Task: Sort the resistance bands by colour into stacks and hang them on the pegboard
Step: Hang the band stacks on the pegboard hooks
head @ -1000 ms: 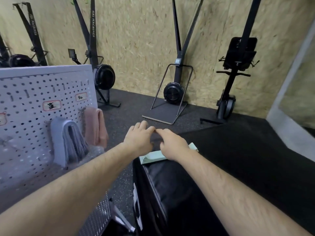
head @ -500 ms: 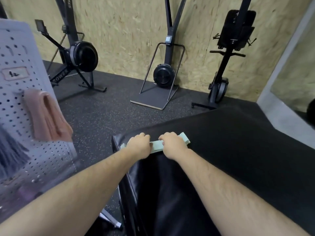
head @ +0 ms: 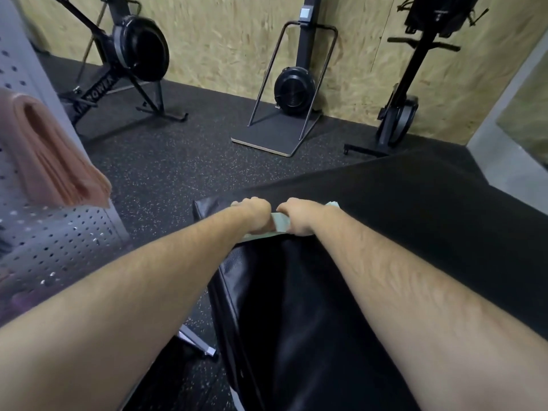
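Observation:
A stack of pale green resistance bands (head: 281, 222) lies on the near corner of a black padded block (head: 385, 232). My left hand (head: 253, 212) grips its left end and my right hand (head: 302, 215) grips its right part, fingers curled over the stack, so most of it is hidden. Only a strip between the hands and a tip past the right hand show. A bundle of pink bands (head: 56, 155) hangs on the grey pegboard (head: 59, 244) at the left edge.
Black exercise machines (head: 139, 51) stand along the chipboard wall at the back, with a flat footplate stand (head: 275, 137) in the middle. Speckled black rubber floor lies between the pegboard and the padded block. A metal pegboard foot (head: 198, 344) pokes out below my left forearm.
My view has swung right and downward, so the pegboard slid to the left edge and the blue bundle left the frame. Both hands closed over the green stack and drew together.

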